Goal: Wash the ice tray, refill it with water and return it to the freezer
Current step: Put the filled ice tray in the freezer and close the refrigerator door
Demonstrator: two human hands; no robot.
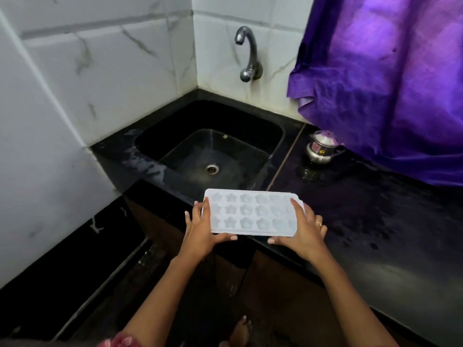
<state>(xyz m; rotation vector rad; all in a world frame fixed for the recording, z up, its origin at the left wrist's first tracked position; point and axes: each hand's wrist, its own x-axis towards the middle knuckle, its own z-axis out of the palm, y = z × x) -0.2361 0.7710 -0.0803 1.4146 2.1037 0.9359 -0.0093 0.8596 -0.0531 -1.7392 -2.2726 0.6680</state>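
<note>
1. We see the tray [250, 212] held level, cavities up, over the front edge of the counter [375, 221], just before the sink [250, 136].
2. Left hand [203, 229] grips the tray's left end: thumb along the near edge, forefinger up the side, other fingers beneath.
3. Right hand [304, 229] grips the right end the same way, a ring on one finger.
4. We cannot tell if the cavities hold anything.
5. The tap [248, 53] stands on the wall behind the sink.
</note>
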